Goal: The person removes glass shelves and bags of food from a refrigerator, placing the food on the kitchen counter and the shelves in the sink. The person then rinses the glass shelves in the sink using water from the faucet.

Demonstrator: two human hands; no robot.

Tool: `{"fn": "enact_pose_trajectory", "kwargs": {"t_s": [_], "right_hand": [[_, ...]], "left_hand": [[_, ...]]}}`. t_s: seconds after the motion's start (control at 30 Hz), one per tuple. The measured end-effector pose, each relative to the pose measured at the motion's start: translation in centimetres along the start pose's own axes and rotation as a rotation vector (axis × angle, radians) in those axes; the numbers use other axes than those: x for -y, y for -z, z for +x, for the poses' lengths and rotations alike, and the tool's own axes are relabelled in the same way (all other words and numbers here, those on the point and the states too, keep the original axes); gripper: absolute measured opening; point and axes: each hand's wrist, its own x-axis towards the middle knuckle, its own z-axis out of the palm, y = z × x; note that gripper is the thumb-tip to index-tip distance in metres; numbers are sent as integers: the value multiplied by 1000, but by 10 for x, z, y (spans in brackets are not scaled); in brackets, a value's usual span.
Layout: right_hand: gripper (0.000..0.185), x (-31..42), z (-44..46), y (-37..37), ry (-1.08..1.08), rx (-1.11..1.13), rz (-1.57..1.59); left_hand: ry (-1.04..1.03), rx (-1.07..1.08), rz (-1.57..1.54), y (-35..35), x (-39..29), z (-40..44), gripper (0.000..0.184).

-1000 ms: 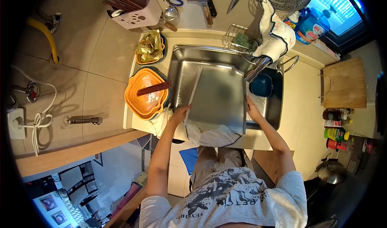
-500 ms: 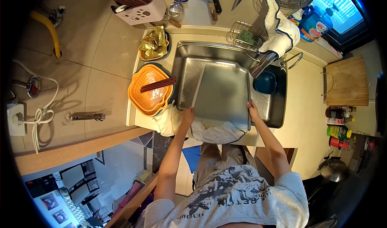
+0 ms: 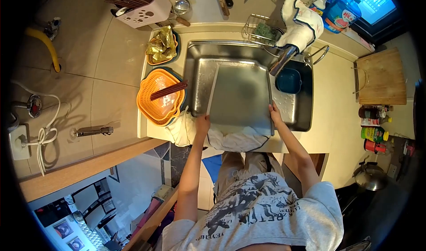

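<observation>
A flat, grey, frosted glass shelf with pale strips along its sides lies tilted over the large basin of the steel sink. My left hand is closed on its lower left edge. On the right edge, my right hand grips it with the thumb along the side. Below the shelf's near edge, a white cloth is bunched on the counter front. Another cream cloth lies beside my left hand. The faucet, with a white towel draped at it, reaches over the sink divider.
Left of the sink stand an orange basket with chopsticks across it and a smaller basket with gold packets. A dark blue tub sits in the small basin. A wooden cutting board and several bottles are at right.
The camera view has shifted slightly, so the scene sits a little higher and further left. My hands and the glass shelf hold nearly the same place over the sink.
</observation>
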Motion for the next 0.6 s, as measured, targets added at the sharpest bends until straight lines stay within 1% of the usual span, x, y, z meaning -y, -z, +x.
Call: {"fn": "enact_pose_trajectory", "kwargs": {"t_s": [0.03,0.07,0.13,0.2,0.23,0.3,0.33,0.4,0.43,0.47,0.5,0.53,0.6], "right_hand": [[49,-10,5,0,-9,-6,0],[48,-17,11,-1,12,-8,-37],[47,-19,13,0,27,-9,-74],[45,-2,5,-3,-61,16,-59],[45,-5,6,-3,-61,21,-61],[43,-8,7,-3,129,-48,-204],[43,-11,9,-2,145,-23,-220],[43,-19,12,-3,641,-342,-787],[43,-8,9,-4,780,-331,-798],[43,6,-2,-6,916,-313,-793],[43,22,-15,-11,881,-213,-678],[43,39,-31,-16,840,-99,-573],[41,74,-66,-33,852,36,-591]], "left_hand": [[-6,-24,-16,-7,12,3,18],[-13,-49,-31,-3,5,5,18],[23,-33,-17,7,-7,3,18],[187,46,-98,12,-13,2,18],[192,43,-97,14,-15,1,18],[208,15,-140,15,-20,-5,20],[225,-11,-152,13,-23,-10,20],[69,-202,-187,11,-27,-25,24],[38,-237,-276,15,-32,-36,27],[25,-318,-291,17,-34,-48,27],[16,-384,-225,21,-31,-68,28],[64,-467,-161,32,-40,-89,27],[150,-566,-219,42,-37,-138,26]]}}
